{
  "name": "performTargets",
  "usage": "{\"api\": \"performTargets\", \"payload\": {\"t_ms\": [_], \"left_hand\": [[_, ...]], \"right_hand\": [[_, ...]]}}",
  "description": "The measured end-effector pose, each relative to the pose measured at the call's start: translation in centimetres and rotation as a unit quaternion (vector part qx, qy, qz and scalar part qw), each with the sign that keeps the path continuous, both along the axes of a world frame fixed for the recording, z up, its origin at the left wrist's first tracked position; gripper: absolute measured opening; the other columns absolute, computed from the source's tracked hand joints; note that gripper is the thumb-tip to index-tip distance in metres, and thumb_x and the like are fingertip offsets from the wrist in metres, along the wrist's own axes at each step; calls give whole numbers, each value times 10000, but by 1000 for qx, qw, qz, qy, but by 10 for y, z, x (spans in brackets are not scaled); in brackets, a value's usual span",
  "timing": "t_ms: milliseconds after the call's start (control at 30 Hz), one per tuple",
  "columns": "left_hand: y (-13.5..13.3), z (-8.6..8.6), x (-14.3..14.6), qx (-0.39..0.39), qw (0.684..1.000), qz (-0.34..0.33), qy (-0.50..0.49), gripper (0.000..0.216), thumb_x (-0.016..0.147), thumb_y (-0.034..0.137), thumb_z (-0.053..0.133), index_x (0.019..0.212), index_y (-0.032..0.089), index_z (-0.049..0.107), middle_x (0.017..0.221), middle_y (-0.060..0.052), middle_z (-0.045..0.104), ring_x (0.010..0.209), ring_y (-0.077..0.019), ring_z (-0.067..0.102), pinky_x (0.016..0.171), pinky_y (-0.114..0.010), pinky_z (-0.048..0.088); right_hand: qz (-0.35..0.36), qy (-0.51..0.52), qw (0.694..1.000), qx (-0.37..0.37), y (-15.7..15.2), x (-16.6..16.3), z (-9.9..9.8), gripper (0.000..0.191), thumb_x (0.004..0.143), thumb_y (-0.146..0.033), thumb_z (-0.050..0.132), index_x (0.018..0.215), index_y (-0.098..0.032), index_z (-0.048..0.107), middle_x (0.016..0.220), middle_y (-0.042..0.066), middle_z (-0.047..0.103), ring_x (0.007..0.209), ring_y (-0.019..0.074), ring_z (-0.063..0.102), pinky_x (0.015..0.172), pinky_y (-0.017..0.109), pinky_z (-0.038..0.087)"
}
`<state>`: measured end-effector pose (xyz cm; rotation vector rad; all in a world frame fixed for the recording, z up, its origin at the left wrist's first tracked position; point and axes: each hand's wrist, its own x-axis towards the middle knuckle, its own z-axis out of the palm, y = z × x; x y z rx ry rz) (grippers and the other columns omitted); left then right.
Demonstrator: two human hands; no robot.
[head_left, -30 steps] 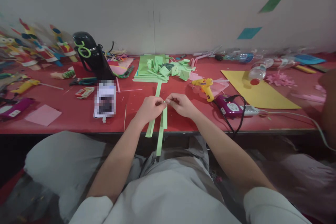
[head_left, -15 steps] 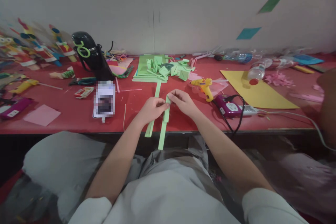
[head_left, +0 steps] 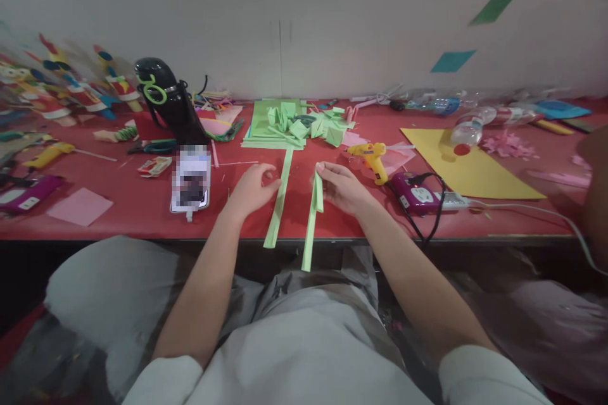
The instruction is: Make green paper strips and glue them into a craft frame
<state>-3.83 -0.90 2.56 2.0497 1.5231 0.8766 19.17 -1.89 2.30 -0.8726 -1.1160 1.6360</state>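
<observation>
Between thumb and fingers my right hand pinches a green paper strip near its folded top. The strip hangs tilted, its lower end past the table's front edge. My left hand is empty, thumb and fingers apart, beside a second green paper strip that lies on the red table. That second strip runs from the pile of folded green paper pieces down to the front edge. A yellow glue gun lies to the right of my right hand.
A phone and a black bottle stand at left. On the right are a purple power socket with cables, a yellow sheet and plastic bottles. Another person's arm shows at the right edge.
My left hand has let go of the folded strip and moved left, its fingers parting. My right hand has carried the strip slightly right, and its folded top now stands apart from the length below.
</observation>
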Motion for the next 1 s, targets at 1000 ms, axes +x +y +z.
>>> {"api": "performTargets", "payload": {"t_ms": [1000], "left_hand": [[-30,5,61,-276,857,-128,-417,213,984,281,476,1147,169,555,951,-80,714,605,-152,700,573,-293,592]], "right_hand": [[-122,-85,976,155,5,-7,-8,344,723,-507,803,819,-197,690,640,-18,623,562,112,555,546,262,462]]}}
